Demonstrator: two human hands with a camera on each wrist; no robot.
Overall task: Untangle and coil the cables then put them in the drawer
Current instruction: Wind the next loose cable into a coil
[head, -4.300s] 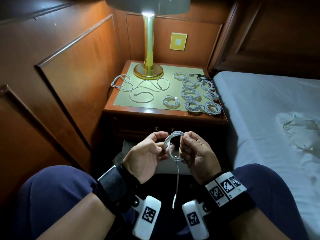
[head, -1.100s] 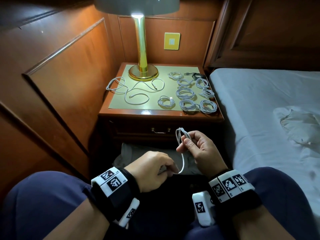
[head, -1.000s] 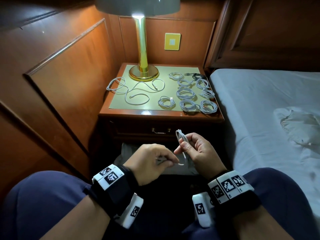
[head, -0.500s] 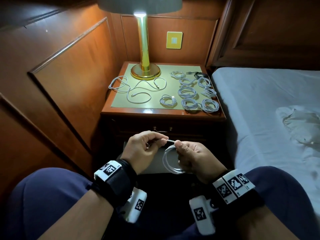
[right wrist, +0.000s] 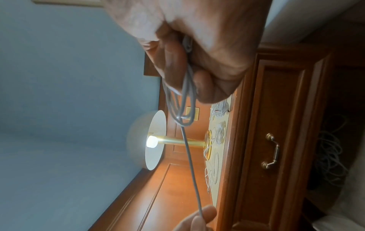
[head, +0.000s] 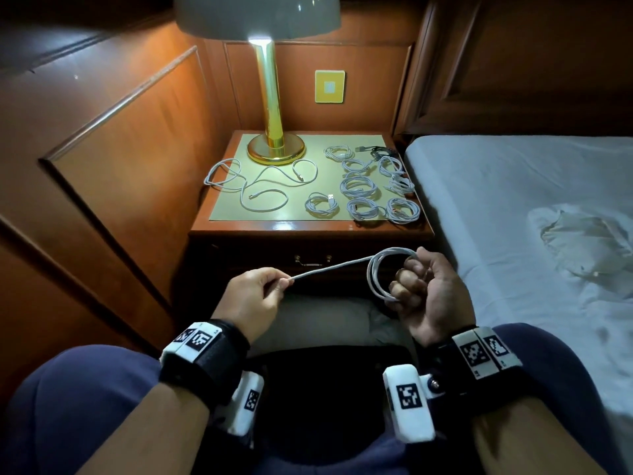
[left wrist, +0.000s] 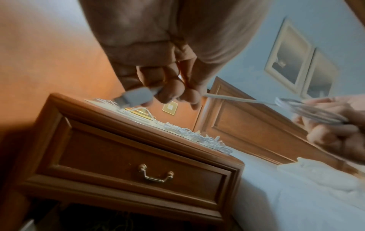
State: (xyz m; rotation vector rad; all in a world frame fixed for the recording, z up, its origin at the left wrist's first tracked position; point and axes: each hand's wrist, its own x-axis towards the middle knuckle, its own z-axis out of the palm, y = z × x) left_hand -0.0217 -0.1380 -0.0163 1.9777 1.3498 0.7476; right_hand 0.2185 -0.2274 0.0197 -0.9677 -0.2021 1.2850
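A white cable (head: 378, 274) is partly coiled in my right hand (head: 419, 289), whose fingers curl round the loops (right wrist: 183, 93). My left hand (head: 260, 289) pinches the cable's free end, with the plug (left wrist: 136, 96) sticking out past the fingers, and the strand (head: 329, 270) runs taut between the hands. Both hands hover in front of the nightstand's shut drawer (left wrist: 126, 162), which has a brass handle (head: 312, 259). On the nightstand top (head: 274, 226), one loose white cable (head: 260, 186) sprawls at the left and several coiled white cables (head: 363, 190) lie at the right.
A brass lamp (head: 270, 114) stands at the back of the nightstand. A dark cable (head: 380, 151) lies at its back right corner. The bed (head: 513, 217) runs along the right, wood panelling (head: 120, 132) along the left. My knees frame the bottom of the head view.
My hands have drawn apart: the left has pulled the free end out to the left and the right has carried the coil to the right, so the strand is stretched taut.
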